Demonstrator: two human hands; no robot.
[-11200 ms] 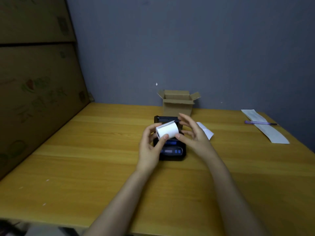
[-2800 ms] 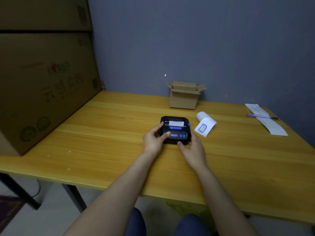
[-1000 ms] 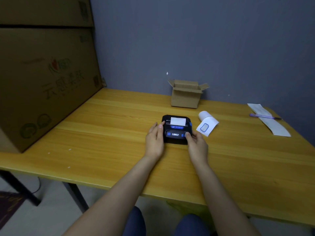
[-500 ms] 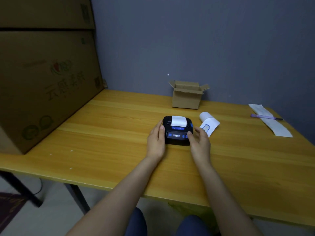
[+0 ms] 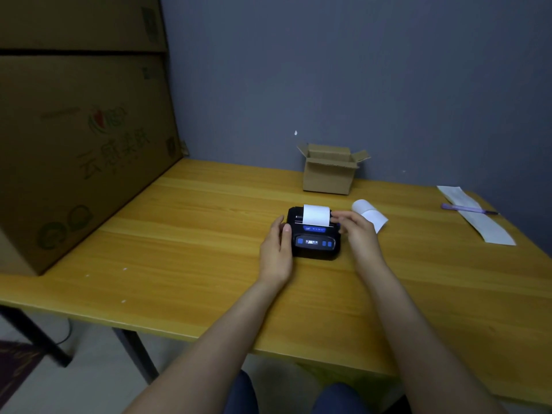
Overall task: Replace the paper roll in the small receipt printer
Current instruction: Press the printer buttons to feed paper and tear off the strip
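The small black receipt printer [image 5: 313, 242] sits closed on the wooden table [image 5: 179, 252], its blue display lit. A white paper strip [image 5: 316, 215] sticks up out of its top slot. My left hand [image 5: 276, 253] lies flat against the printer's left side, fingers together. My right hand [image 5: 357, 234] hovers at the printer's right side, fingers apart and reaching toward the strip's right edge, holding nothing. A second white paper roll [image 5: 369, 213] with a loose tail lies just behind my right hand.
A small open cardboard box [image 5: 328, 170] stands at the back by the wall. A long paper strip [image 5: 478, 218] with a purple pen [image 5: 466, 208] across it lies at the far right. Large cardboard boxes [image 5: 74, 144] fill the table's left end.
The paper strip has fed further out of the printer. My right hand lifted from the printer's front right corner and moved up toward the strip. My left hand stayed at the left side.
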